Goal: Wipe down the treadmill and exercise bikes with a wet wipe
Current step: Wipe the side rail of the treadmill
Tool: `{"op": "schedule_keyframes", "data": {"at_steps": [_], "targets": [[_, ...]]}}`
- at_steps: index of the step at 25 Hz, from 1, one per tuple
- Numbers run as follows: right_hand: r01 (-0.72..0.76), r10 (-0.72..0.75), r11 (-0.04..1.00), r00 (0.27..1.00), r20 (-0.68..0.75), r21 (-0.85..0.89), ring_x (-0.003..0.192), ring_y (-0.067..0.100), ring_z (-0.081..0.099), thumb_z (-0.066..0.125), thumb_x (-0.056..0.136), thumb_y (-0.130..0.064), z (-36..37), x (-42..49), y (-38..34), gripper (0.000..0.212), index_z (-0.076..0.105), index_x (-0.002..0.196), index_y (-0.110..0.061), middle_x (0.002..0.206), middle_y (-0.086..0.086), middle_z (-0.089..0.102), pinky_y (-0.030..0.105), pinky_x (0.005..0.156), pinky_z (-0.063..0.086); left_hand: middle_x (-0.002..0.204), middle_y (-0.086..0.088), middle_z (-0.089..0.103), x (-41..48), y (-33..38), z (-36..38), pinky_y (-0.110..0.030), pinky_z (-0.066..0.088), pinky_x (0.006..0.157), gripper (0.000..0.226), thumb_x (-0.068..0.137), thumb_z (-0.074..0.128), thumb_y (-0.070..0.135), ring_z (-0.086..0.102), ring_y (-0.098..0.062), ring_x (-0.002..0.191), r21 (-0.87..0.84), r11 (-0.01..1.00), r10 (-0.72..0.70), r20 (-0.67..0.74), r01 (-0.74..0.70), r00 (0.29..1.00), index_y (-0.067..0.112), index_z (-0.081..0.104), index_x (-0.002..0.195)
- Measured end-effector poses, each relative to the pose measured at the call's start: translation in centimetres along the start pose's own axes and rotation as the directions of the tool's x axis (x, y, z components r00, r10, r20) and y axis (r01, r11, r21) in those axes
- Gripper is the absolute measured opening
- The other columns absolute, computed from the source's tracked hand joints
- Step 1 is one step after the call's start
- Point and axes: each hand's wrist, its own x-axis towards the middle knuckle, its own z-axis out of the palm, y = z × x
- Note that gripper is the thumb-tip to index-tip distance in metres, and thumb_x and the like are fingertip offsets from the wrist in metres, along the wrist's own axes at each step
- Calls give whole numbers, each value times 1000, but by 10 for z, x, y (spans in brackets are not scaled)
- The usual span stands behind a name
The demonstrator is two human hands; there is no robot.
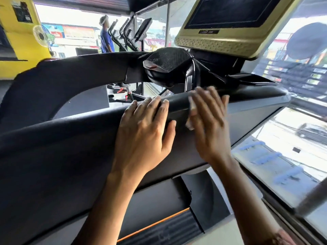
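Black treadmill bar [70, 135], L hand [143, 131] on it, R hand [210, 124] pressing 1 wipe [190, 123]

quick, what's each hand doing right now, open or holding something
Left hand: open, fingers resting flat on the treadmill bar.
Right hand: open, blurred, straight fingers pressing the wet wipe against the bar.

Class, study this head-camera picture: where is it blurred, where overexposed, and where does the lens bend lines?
Head view: the right hand and the wipe under it are smeared by motion, while the left hand is sharp; the windows behind are blown out white; the wide lens seems to bow the handrail.
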Motion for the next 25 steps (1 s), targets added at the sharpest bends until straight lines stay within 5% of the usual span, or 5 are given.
{"op": "schedule_keyframes", "data": {"at_steps": [3,8,13,19,25], "targets": [[195,-193,980,979,59,-27,137,28,37,29,103,-30,-7,-7,25,46,52,134,-6,141,13,49,49,116,17,122,-15,64,6,21,16,-45,39,99,39,93,49,29,60,-32,112,17,1000,0,-33,0,999,2,64,118],[-204,203,979,969,-137,4,133,30,41,31,102,-27,-31,3,109,43,58,127,-5,134,13,55,58,113,18,125,-16,62,15,51,40,-47,40,101,35,92,55,23,59,-31,115,13,997,72,-93,-71,993,2,65,119],[168,-168,986,986,-18,9,133,27,43,33,102,-28,-26,-1,95,43,54,133,-6,137,12,53,47,116,19,129,-14,60,20,76,61,-50,39,103,34,94,56,20,55,-27,120,28,993,119,-113,-117,986,2,63,122],[-150,150,989,978,-146,11,129,33,45,31,101,-27,-46,1,175,44,59,126,-4,132,13,56,56,113,19,129,-14,60,24,114,83,-53,31,107,33,94,56,19,51,-27,121,140,990,0,-157,22,988,4,63,123],[131,-124,988,988,-91,81,130,31,47,40,101,-23,-49,-4,181,38,58,130,-5,134,13,56,47,115,22,137,-16,53,21,137,78,-51,27,110,39,94,54,20,48,-32,128,201,971,-110,-100,128,989,3,58,129]]}}
